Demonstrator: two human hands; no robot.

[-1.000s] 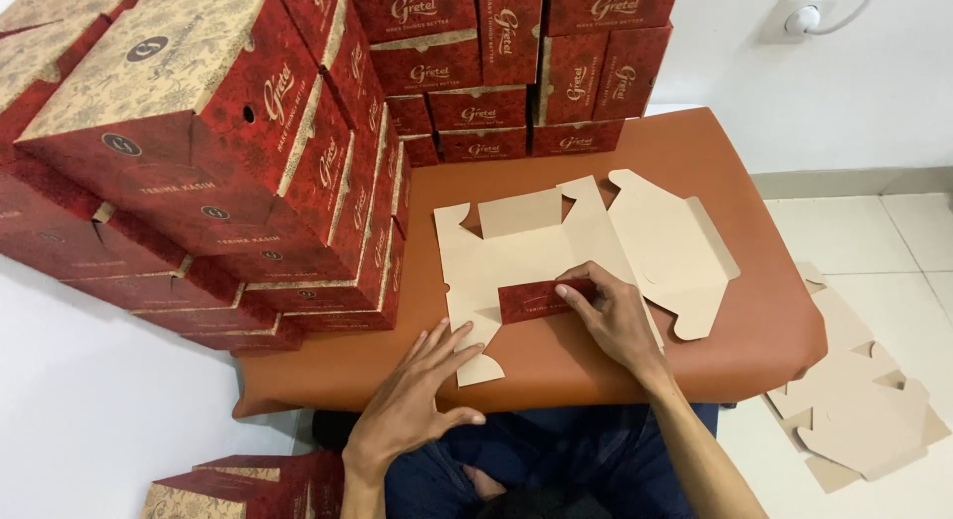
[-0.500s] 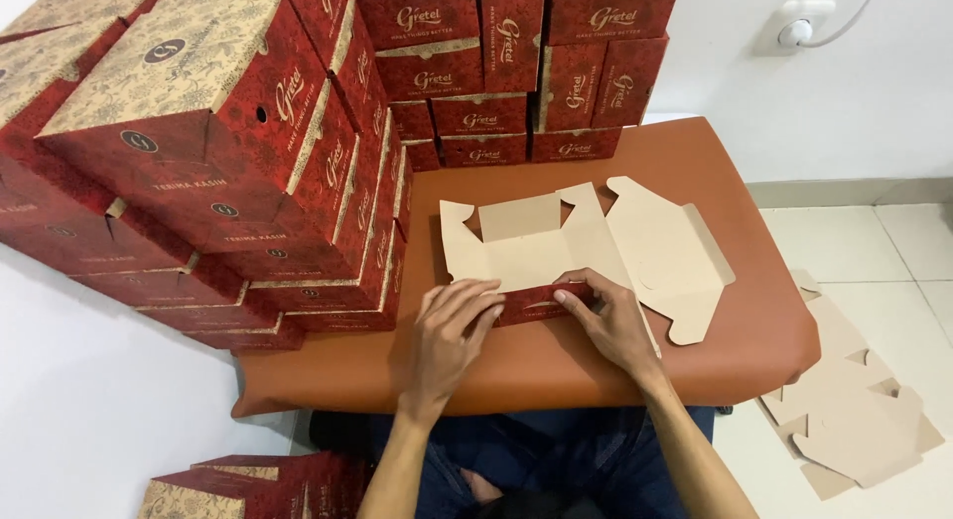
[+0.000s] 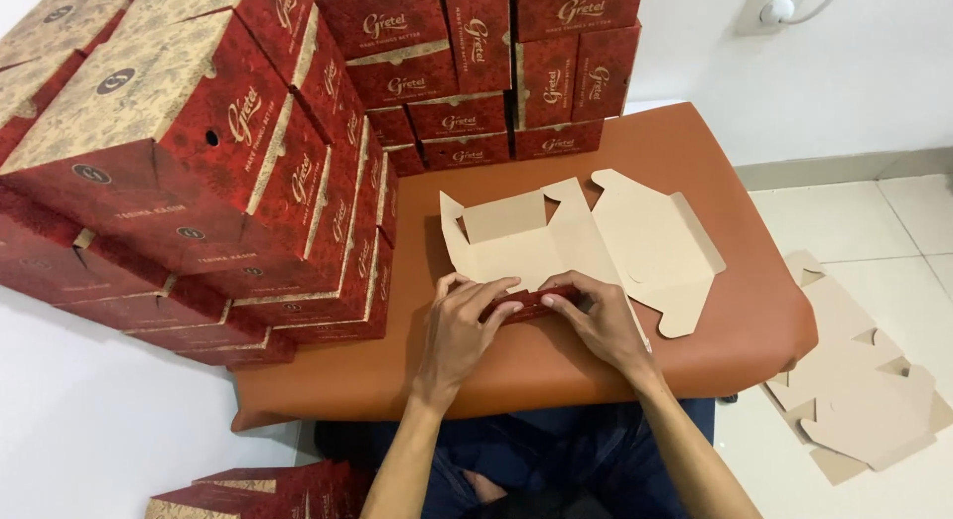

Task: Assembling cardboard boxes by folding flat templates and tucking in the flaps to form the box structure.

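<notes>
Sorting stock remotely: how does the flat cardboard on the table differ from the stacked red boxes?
The flat cardboard lies unfolded, plain brown side up, both hands folding its near edge; the stacked red boxes are assembled, closed and show red patterned print. Only one sheet is on the table; the boxes are many. Both are cardboard.

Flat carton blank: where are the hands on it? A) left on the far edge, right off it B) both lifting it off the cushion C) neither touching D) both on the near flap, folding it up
D: left hand and right hand both pinch the red-printed near flap of the flat carton blank, which lies on the brown cushion.
</notes>
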